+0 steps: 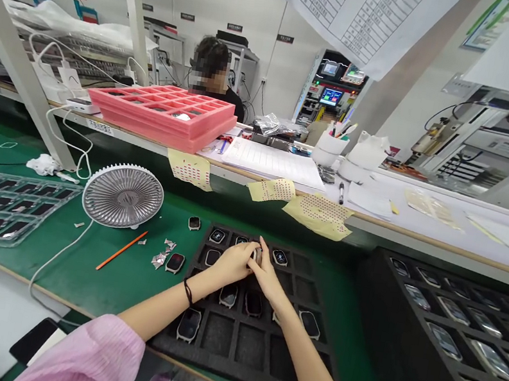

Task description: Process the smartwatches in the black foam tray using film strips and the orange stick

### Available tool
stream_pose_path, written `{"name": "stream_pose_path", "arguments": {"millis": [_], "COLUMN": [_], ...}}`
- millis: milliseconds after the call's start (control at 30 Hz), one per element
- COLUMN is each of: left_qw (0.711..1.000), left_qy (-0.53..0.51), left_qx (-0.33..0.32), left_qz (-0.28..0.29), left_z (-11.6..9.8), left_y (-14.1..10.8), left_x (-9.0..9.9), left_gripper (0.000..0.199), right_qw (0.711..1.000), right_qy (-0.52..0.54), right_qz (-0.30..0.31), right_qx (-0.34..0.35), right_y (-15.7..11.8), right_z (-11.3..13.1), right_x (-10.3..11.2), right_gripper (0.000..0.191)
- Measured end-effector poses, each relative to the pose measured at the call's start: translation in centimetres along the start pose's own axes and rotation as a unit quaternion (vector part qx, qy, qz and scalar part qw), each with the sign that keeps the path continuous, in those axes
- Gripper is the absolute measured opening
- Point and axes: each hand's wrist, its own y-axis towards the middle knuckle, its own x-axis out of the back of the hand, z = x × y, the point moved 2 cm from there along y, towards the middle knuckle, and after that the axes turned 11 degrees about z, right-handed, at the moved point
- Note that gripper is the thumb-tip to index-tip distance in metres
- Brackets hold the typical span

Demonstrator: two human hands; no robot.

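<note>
My left hand [232, 263] and my right hand [269, 277] meet over a black foam tray [216, 335]. Both hands pinch a small square watch [256, 256], I think, but my fingers hide most of it. It is over the top row of the tray. More watches [189, 325] lie in the tray's square holes. One loose watch [175, 262] sits on the green mat [75, 271] just left of the tray, near an orange pencil [121, 250] and a round white fan [123, 196].
</note>
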Motion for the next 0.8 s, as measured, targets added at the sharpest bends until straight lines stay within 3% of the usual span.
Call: {"name": "stream_pose_path", "arguments": {"millis": [100,267,367,567,800], "left_qw": [0.999,0.982,0.978,0.974,0.972], "left_qy": [-0.048,-0.160,-0.174,-0.205,-0.204], "left_qx": [-0.006,-0.072,-0.090,-0.099,-0.115], "left_qz": [-0.024,-0.075,-0.074,-0.023,-0.019], "left_z": [0.5,0.1,-0.3,-0.2,-0.1], "left_y": [-0.3,-0.8,-0.9,-1.1,-1.1], "left_x": [0.5,1.0,1.0,0.9,0.9], "left_gripper": [0.045,0.047,0.049,0.051,0.048], "right_qw": [0.991,0.953,0.939,0.945,0.952], "right_qy": [0.111,0.246,0.266,0.250,0.236], "right_qz": [0.055,0.158,0.202,0.180,0.155], "right_qx": [-0.052,-0.080,-0.085,-0.109,-0.117], "right_y": [0.2,-0.2,-0.4,-0.5,-0.4], "right_z": [0.4,1.7,2.1,2.0,1.6], "right_x": [1.0,2.3,2.5,2.5,2.2], "right_gripper": [0.082,0.047,0.039,0.044,0.044]}}
